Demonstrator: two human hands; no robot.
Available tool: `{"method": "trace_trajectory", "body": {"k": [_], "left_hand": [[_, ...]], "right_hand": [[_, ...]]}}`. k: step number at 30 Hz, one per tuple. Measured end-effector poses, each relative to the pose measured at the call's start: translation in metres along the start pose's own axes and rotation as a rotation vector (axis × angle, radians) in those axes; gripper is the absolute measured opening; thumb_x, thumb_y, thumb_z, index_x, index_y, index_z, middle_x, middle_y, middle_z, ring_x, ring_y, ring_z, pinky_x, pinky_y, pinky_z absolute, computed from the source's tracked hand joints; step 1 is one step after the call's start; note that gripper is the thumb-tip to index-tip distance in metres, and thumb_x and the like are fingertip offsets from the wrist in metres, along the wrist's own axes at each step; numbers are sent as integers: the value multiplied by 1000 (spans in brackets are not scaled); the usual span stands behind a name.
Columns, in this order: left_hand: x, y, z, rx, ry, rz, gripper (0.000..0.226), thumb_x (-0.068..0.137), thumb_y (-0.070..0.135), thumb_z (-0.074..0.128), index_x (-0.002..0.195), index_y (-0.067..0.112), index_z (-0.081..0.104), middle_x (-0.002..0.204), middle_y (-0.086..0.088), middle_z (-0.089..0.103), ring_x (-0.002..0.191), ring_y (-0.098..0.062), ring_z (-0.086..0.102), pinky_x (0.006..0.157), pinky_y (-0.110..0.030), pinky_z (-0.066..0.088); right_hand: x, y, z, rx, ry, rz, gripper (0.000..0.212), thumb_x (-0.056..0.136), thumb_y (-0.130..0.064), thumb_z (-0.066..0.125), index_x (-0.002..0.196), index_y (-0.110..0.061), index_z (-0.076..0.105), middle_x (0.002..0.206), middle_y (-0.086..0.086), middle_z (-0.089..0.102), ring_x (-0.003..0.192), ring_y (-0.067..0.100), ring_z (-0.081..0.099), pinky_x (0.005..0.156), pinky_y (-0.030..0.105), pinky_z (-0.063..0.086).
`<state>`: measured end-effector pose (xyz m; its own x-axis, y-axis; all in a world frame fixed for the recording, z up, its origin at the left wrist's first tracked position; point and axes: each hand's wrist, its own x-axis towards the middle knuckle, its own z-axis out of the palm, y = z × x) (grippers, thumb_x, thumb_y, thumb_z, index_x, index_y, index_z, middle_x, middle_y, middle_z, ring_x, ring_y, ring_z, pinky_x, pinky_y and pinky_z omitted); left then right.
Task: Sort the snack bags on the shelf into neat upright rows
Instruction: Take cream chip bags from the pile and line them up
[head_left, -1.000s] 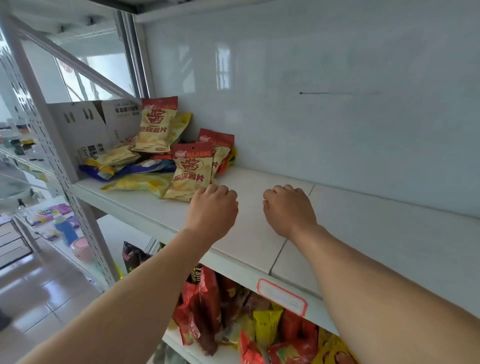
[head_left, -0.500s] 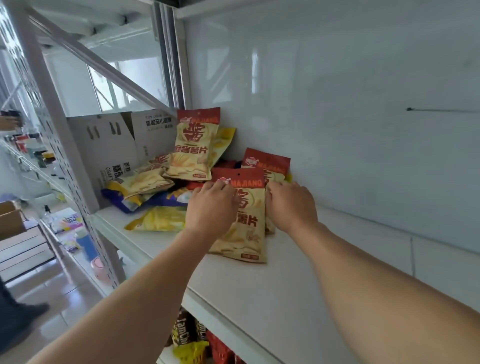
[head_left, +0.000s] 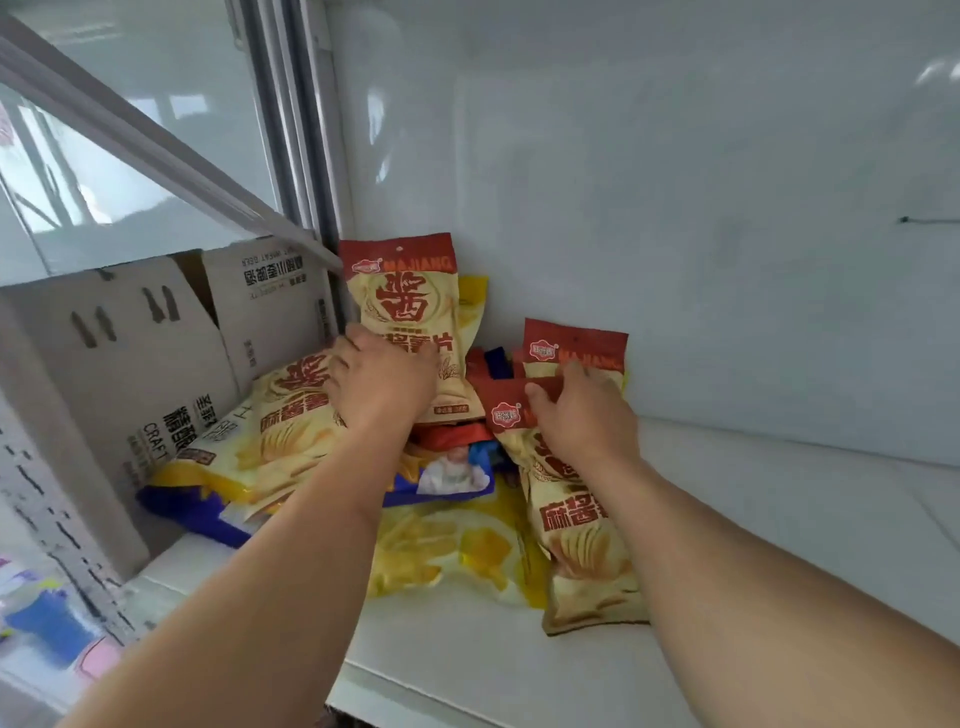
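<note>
Both hands have reached deeper into the pile at the white shelf's (head_left: 727, 519) back left corner, the left hand (head_left: 382, 384) curling its fingers on the tall red-and-yellow chip bag (head_left: 408, 301), the right hand (head_left: 582, 415) pinching a flat one (head_left: 576, 519), ready to stand them up.

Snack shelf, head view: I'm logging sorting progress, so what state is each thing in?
Back bag: upright against the wall.
Right bag: lying flat, top gripped.
Yellow bag: lying flat.
Cardboard box: open, flaps up.
Left hand: on the back bag.
Right hand: pinching the right bag's top.
</note>
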<state>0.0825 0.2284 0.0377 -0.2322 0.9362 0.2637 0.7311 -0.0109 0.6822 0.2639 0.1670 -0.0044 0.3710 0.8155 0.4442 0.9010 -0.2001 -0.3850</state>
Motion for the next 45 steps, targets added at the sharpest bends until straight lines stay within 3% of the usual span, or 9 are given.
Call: {"method": "trace_trajectory", "body": {"k": [11, 16, 19, 23, 26, 29, 35, 39, 45], "left_hand": [[-7, 8, -1, -136, -58, 199, 80, 99, 27, 56, 160, 10, 7, 160, -11, 32, 131, -37, 51, 93, -46, 46], [-17, 7, 4, -266, -71, 256, 55, 95, 19, 58, 145, 10, 38, 139, -9, 53, 115, -32, 60, 77, -38, 44], [-32, 5, 1, -315, -62, 282, 53, 95, 21, 59, 144, 10, 40, 136, -8, 56, 113, -32, 61, 74, -38, 45], [-53, 1, -9, -407, -41, 265, 53, 97, 22, 59, 145, 15, 39, 130, -3, 63, 111, -28, 64, 77, -39, 52], [-73, 3, -20, -486, -79, 245, 46, 97, 21, 60, 140, 17, 45, 115, 4, 67, 97, -22, 65, 74, -35, 49], [-92, 0, -27, -577, -195, 175, 37, 95, 20, 61, 130, 19, 50, 105, 9, 64, 93, -19, 63, 76, -35, 51], [-139, -7, -20, -751, -442, 113, 29, 92, 20, 69, 120, 19, 58, 101, 8, 68, 84, -10, 64, 67, -28, 53], [-171, 4, -13, -916, -707, 24, 29, 86, 17, 76, 113, 18, 68, 102, 3, 77, 94, -22, 74, 87, -44, 60], [-231, 29, -1, -1003, -1113, -48, 29, 85, 1, 75, 113, 9, 71, 100, -10, 79, 91, -30, 77, 85, -53, 60]], "right_hand": [[-52, 5, -15, -86, 82, 332, 68, 91, -67, 37, 133, -16, 51, 130, 9, 53, 119, 29, 49, 91, 43, 43], [-80, 14, -31, -47, -80, 475, 83, 80, -82, 40, 134, -19, 47, 130, 5, 54, 120, 28, 54, 82, 40, 41], [-96, 18, -35, -66, -158, 508, 92, 72, -90, 38, 129, -18, 48, 122, 3, 59, 113, 26, 59, 73, 36, 41], [-114, 26, -37, -51, -199, 544, 79, 75, -85, 45, 111, -16, 49, 97, 0, 60, 96, 23, 62, 64, 33, 41], [-119, 38, -42, 204, -151, 577, 62, 80, -72, 59, 98, -12, 58, 91, 1, 64, 83, 21, 62, 61, 31, 43], [-121, 48, -57, 450, -123, 570, 34, 89, -49, 66, 77, -17, 60, 79, -1, 66, 66, 13, 60, 55, 26, 43], [-144, 75, -93, 763, 24, 649, 16, 92, -33, 67, 95, -18, 61, 100, 3, 71, 87, 24, 69, 81, 40, 58], [-172, 96, -120, 815, 114, 735, 16, 88, -31, 73, 91, -18, 63, 98, 6, 74, 86, 26, 73, 84, 46, 59], [-220, 135, -166, 780, 300, 809, 26, 86, -28, 76, 103, -11, 67, 96, 6, 74, 81, 25, 73, 78, 41, 61]]}}
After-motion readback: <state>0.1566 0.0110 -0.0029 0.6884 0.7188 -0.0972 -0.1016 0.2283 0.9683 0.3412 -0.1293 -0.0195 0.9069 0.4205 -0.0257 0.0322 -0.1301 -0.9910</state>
